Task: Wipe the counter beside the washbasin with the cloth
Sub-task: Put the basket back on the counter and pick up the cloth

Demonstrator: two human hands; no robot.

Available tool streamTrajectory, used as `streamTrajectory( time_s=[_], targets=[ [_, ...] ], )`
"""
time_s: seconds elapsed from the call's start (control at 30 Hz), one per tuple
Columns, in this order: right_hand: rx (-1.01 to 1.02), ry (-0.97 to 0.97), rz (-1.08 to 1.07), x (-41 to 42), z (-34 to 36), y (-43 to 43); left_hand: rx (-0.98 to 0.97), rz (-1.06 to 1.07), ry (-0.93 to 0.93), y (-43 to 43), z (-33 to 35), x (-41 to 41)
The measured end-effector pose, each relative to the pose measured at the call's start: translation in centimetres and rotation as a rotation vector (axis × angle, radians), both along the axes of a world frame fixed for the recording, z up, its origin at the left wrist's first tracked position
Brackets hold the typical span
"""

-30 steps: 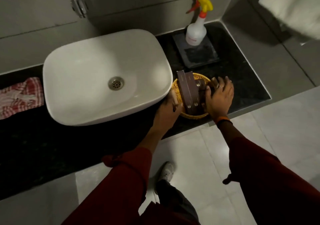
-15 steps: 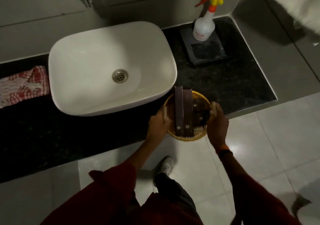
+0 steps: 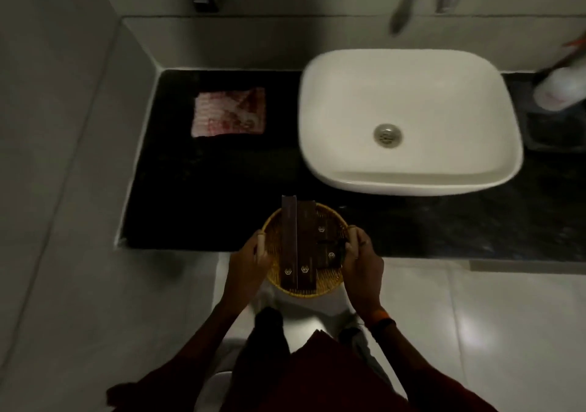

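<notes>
While a round yellow basket (image 3: 304, 250) of dark boxes was gripped by the left hand (image 3: 249, 261) and right hand (image 3: 361, 258), fingers curled on its rim, the red-and-white checked cloth (image 3: 229, 115) lay folded flat on the black table (image 3: 196, 189), left of the washbasin (image 3: 409, 120).

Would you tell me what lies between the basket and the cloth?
Only bare dark counter separates the basket from the cloth, seen from the head camera.
</notes>
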State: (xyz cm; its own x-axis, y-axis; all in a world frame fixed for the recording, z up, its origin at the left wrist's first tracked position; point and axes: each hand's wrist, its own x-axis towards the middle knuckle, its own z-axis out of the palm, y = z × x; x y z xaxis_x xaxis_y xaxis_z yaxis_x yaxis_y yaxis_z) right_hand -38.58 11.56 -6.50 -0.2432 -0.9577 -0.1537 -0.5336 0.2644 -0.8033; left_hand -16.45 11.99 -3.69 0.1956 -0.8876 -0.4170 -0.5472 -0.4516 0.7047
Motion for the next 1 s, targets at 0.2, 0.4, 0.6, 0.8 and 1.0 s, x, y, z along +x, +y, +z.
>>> streamTrajectory(
  time_s=[0.2,0.4,0.6,0.8,1.0],
  targets=[
    [0.005,-0.036,0.024,13.6,0.5,-7.0,-0.059,0.049,-0.035,-5.3,-0.6,13.6],
    [0.055,0.019,-0.017,18.9,1.4,-12.6,-0.012,0.101,0.055,-11.2,-0.9,18.5],
    [0.156,0.063,-0.078,19.6,2.7,-14.1,0.048,0.151,0.116,-13.4,-1.1,19.8],
    [0.044,0.1,-0.086,21.6,3.0,-25.6,-0.071,0.266,0.121,-26.1,-2.0,22.1],
    [0.34,0.248,0.036,23.6,0.2,-34.9,-0.036,0.223,0.014,-35.9,-4.6,19.4]
  ],
)
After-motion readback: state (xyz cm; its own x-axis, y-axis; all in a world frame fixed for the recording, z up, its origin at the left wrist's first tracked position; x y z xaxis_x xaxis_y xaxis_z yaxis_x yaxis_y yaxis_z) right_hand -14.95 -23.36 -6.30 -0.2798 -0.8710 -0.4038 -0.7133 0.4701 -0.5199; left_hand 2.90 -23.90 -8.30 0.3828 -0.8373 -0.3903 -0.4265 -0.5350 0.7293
